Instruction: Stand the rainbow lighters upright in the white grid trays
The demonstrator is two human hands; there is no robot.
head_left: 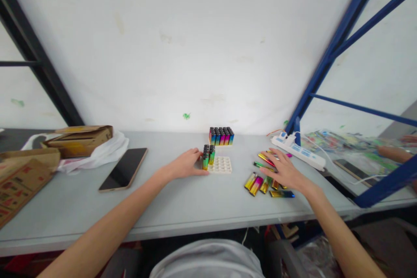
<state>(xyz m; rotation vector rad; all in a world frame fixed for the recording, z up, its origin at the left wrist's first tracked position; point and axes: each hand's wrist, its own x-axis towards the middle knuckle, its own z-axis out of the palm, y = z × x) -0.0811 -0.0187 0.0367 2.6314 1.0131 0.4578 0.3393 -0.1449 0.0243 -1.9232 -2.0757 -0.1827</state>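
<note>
Several green and gold lighters [205, 160] stand upright at the left side of a white tray with round holes [223, 165]. My left hand [187, 163] is beside them, thumb and fingers apart around the tray's left end, holding nothing that shows. On the right, my right hand [282, 169] hovers over or rests on a pile of loose colourful lighters [256, 186], its fingers spread; some lighters are partly hidden under it. Behind the tray, a full block of upright lighters [222, 136] stands near the wall.
A phone [124, 169] lies left of my left hand. Cardboard boxes [81, 139] and a white plastic bag [109, 152] are farther left. A power strip [299, 153] with cables lies at the right, by a blue metal frame [312, 80]. Another person's hand [394, 155] shows far right.
</note>
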